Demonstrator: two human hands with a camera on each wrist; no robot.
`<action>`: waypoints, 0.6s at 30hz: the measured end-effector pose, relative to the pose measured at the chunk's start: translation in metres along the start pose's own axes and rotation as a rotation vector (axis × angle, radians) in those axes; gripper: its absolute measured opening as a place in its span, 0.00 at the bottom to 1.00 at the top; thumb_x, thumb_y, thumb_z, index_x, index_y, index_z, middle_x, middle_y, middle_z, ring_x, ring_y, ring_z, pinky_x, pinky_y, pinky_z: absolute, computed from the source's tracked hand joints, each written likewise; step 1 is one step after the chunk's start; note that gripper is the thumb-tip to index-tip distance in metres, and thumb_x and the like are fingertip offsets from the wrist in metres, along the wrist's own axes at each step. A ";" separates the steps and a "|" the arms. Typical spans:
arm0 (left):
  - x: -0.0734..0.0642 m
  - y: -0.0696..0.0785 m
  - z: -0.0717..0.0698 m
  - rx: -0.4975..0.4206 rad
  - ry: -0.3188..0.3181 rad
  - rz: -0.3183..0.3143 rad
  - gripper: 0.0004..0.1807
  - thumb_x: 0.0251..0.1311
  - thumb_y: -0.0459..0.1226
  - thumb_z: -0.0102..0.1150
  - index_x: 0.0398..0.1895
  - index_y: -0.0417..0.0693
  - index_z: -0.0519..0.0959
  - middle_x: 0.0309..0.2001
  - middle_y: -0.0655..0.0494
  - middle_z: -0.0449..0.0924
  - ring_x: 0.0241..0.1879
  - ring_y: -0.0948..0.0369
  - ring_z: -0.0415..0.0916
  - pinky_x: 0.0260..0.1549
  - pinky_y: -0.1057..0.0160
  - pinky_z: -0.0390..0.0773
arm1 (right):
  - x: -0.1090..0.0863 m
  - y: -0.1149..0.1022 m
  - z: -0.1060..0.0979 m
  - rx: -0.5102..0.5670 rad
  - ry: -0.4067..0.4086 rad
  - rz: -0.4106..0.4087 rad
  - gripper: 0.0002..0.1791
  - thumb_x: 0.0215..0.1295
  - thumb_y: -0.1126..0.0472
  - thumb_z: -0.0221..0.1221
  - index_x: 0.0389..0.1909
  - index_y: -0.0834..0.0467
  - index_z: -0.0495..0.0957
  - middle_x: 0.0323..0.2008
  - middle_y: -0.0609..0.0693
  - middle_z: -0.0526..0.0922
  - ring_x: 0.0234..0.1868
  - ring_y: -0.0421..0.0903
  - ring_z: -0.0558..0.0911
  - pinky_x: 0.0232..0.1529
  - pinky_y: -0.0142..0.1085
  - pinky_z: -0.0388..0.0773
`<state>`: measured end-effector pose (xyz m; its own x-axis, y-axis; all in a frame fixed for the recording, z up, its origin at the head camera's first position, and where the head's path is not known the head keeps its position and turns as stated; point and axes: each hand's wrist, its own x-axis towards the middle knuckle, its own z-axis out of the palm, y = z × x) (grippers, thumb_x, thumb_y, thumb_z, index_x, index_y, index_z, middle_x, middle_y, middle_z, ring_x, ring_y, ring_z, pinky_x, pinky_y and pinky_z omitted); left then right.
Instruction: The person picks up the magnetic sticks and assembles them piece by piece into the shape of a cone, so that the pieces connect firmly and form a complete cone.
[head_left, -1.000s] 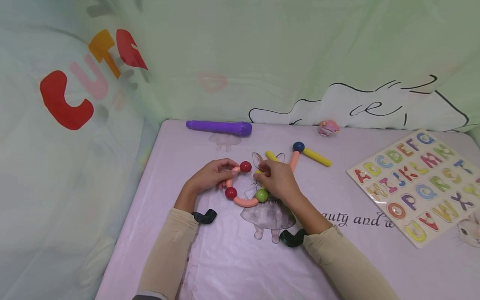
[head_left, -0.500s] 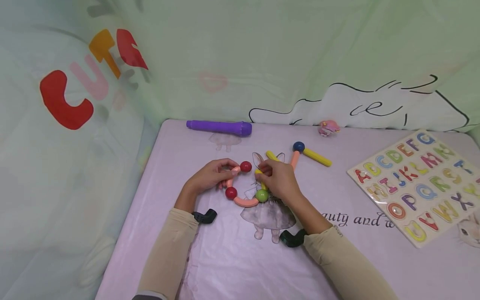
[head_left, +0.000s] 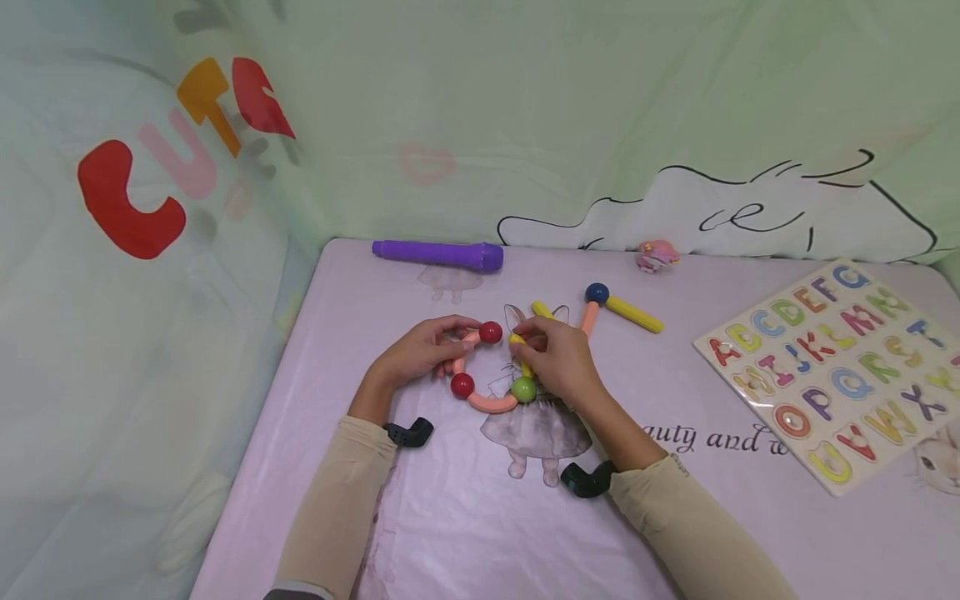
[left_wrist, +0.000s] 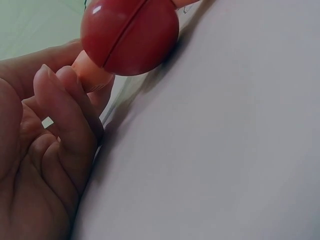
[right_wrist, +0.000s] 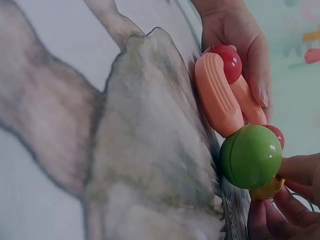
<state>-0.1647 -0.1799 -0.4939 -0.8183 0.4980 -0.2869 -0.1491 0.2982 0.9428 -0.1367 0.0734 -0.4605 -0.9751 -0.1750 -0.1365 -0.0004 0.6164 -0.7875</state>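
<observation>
In the head view a chain of magnetic building pieces lies between the hands. My left hand [head_left: 423, 350] pinches its left curved orange rod [head_left: 458, 365], which joins a near red ball [head_left: 462, 386] to a far red ball [head_left: 491, 332]. Another curved orange rod [head_left: 492, 405] links the near red ball to a green ball [head_left: 523, 389]. From the green ball a yellow rod [head_left: 527, 370] points away, pinched near its far end by my right hand [head_left: 562, 354]. A gap separates that end from the far red ball. The left wrist view shows fingers gripping orange beside a red ball [left_wrist: 131, 37].
Beyond my right hand lie a yellow rod [head_left: 543, 311] and a blue ball [head_left: 597, 293] joined to orange and yellow rods. A purple toy microphone [head_left: 438, 254] and a small pink toy [head_left: 657, 255] sit at the back. An alphabet puzzle board [head_left: 840, 375] lies right.
The right hand and the yellow rod's far end have shifted very slightly away from me. My left index finger reaches a little farther along, up to the far red ball.
</observation>
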 end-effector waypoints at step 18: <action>0.002 -0.002 -0.002 0.050 -0.018 0.040 0.21 0.72 0.40 0.59 0.66 0.58 0.77 0.53 0.50 0.78 0.21 0.62 0.73 0.22 0.67 0.76 | 0.002 0.000 0.003 0.009 0.005 -0.008 0.14 0.67 0.56 0.67 0.52 0.54 0.83 0.44 0.52 0.87 0.45 0.49 0.84 0.40 0.37 0.82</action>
<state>-0.1666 -0.1812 -0.4960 -0.8127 0.5252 -0.2526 -0.0880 0.3179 0.9440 -0.1378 0.0710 -0.4629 -0.9762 -0.1757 -0.1272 -0.0061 0.6085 -0.7936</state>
